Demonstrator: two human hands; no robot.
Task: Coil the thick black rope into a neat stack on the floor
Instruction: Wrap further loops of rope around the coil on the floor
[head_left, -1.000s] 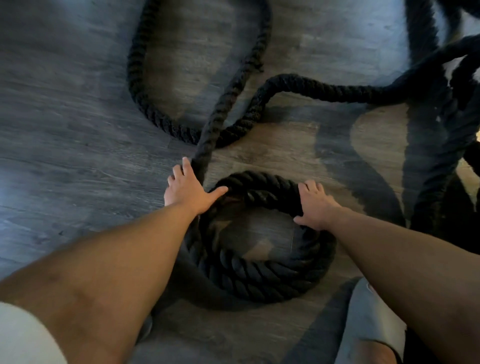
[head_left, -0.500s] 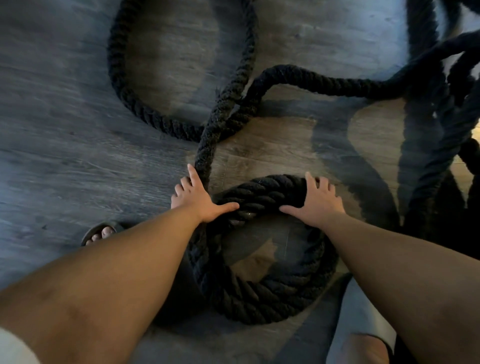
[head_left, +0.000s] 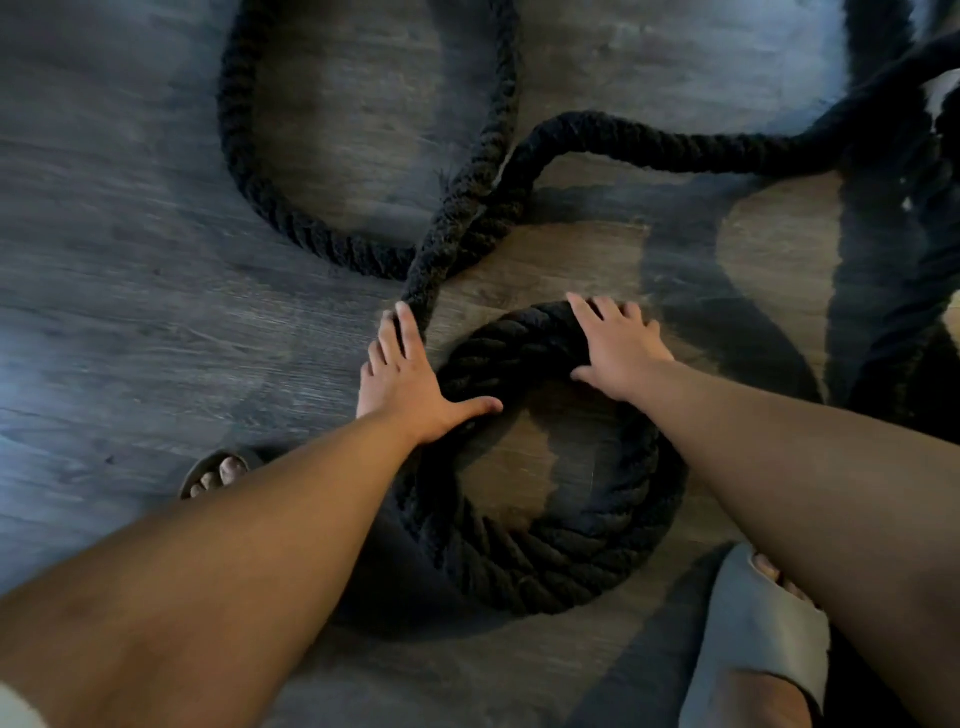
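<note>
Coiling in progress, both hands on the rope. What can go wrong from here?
1. The free run leaving the coil crosses another stretch of rope farther out; hauling it in may snag or drag that stretch.
2. The left hand and right hand only press flat on the coil, so the top turn could slip off.
3. The grey sandal sits close to the coil's near edge; a step could knock it.

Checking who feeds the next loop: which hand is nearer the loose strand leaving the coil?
Left. The left hand has fingertips on the loose strand; the right hand rests on the far rim of the coil, off the strand.
</note>
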